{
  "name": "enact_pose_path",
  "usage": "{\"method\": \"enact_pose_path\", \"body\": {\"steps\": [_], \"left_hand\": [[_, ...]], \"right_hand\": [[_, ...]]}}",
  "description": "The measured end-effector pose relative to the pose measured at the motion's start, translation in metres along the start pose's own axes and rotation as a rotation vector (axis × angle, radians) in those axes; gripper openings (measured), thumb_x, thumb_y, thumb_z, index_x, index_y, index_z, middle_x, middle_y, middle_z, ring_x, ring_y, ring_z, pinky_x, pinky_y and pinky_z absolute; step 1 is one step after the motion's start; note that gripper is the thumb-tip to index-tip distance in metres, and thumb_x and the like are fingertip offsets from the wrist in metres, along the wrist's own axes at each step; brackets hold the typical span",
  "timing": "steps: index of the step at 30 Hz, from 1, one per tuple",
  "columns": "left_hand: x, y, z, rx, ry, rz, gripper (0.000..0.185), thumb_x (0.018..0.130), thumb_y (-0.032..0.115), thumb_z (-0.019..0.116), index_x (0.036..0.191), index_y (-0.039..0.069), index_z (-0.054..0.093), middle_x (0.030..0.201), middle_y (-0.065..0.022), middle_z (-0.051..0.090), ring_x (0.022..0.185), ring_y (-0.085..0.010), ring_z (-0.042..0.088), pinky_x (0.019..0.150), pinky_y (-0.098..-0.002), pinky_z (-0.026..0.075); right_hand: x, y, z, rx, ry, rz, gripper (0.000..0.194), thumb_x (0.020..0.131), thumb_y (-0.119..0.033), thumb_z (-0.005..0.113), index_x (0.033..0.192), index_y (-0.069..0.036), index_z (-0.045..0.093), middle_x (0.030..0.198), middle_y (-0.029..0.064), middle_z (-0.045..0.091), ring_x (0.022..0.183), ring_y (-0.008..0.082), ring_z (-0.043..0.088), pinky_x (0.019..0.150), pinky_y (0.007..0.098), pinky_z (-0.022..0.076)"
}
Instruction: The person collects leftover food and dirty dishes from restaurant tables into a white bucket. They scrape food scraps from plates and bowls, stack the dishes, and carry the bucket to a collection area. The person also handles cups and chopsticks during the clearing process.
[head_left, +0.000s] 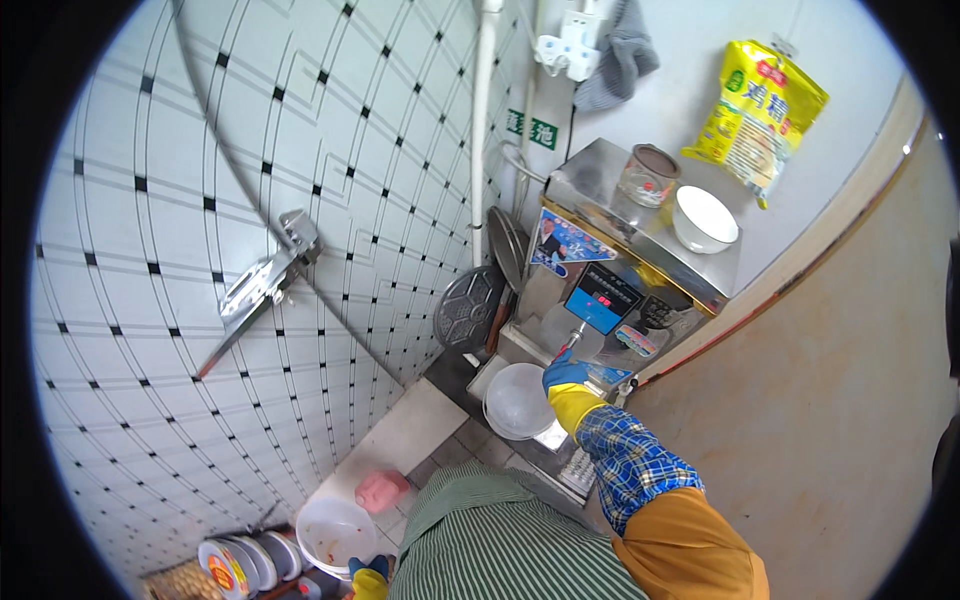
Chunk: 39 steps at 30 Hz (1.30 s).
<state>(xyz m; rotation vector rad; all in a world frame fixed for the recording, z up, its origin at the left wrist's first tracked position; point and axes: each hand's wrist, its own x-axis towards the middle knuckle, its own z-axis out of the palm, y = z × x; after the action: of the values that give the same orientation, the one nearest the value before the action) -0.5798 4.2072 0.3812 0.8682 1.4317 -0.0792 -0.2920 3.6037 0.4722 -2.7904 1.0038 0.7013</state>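
Observation:
My right hand (567, 375), in a blue and yellow rubber glove, is at the red-handled tap (574, 337) of a steel water boiler (517, 319), with its fingers at the handle. Below the tap stands a translucent plastic bucket (519, 401), close by my wrist. At the bottom edge my left hand (369, 576), gloved alike, is at the rim of a second white bucket (337, 525) with reddish food bits inside. My left fingers are partly hidden, so their grip there is unclear. The boiler's front panel (602, 298) has a lit red display.
A white bowl (703, 220) and a tin can (649, 175) stand on the boiler. Round metal pans (471, 309) lean in the corner beside a white pipe (484, 135). A pink plastic jug (382, 490) and lidded tubs (238, 562) stand low by the tiled wall (247, 135).

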Motion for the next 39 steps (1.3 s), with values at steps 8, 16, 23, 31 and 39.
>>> {"method": "enact_pose_path", "body": {"steps": [8, 16, 23, 31, 39], "left_hand": [[-0.004, 0.021, 0.045, 0.078, -0.044, -0.004, 0.054, 0.091, 0.041, 0.053, 0.133, 0.007, 0.047, 0.119, -0.0164, 0.061, 0.105, -0.0358, 0.058, 0.092, -0.0448, 0.049], [-0.005, 0.02, 0.048, 0.103, -0.055, 0.009, 0.054, 0.091, 0.04, 0.053, 0.134, 0.008, 0.045, 0.119, -0.0175, 0.061, 0.103, -0.0361, 0.059, 0.089, -0.0454, 0.05], [-0.011, 0.007, 0.008, 0.025, -0.026, 0.023, 0.054, 0.092, 0.04, 0.053, 0.135, 0.008, 0.044, 0.119, -0.0184, 0.061, 0.102, -0.0363, 0.06, 0.087, -0.0459, 0.052], [-0.026, -0.004, -0.011, -0.006, 0.047, -0.011, 0.054, 0.092, 0.039, 0.052, 0.136, 0.009, 0.042, 0.118, -0.0194, 0.061, 0.1, -0.0366, 0.062, 0.084, -0.0464, 0.054], [-0.037, -0.012, -0.017, 0.021, 0.06, -0.067, 0.055, 0.092, 0.038, 0.052, 0.137, 0.009, 0.041, 0.118, -0.0204, 0.061, 0.098, -0.0368, 0.063, 0.081, -0.047, 0.055]], "right_hand": [[-0.014, -0.004, -0.002, -0.356, 0.063, -0.145, 0.048, 0.09, -0.015, 0.049, 0.135, 0.001, 0.049, 0.149, 0.0229, 0.031, 0.109, 0.0398, 0.059, 0.066, 0.0677, 0.0451], [-0.001, -0.003, 0.006, -0.302, 0.041, -0.155, 0.05, 0.091, -0.015, 0.047, 0.137, 0.003, 0.044, 0.152, 0.0212, 0.026, 0.111, 0.0418, 0.057, 0.07, 0.0687, 0.0454], [0.032, 0.003, 0.035, 0.059, 0.039, 0.046, 0.061, 0.097, -0.024, 0.037, 0.147, 0.004, 0.018, 0.124, 0.0291, 0.056, 0.1, 0.0464, 0.061, 0.081, 0.0639, 0.0437], [0.061, 0.016, 0.07, -0.254, 0.311, 0.007, 0.05, 0.099, -0.033, 0.039, 0.139, -0.005, 0.038, 0.101, 0.0175, 0.068, 0.08, 0.0297, 0.069, 0.065, 0.0445, 0.0512], [0.044, 0.014, 0.049, -0.306, 0.263, -0.009, 0.052, 0.097, -0.03, 0.045, 0.14, -0.002, 0.035, 0.11, 0.0179, 0.066, 0.089, 0.03, 0.068, 0.071, 0.0437, 0.053]]}}
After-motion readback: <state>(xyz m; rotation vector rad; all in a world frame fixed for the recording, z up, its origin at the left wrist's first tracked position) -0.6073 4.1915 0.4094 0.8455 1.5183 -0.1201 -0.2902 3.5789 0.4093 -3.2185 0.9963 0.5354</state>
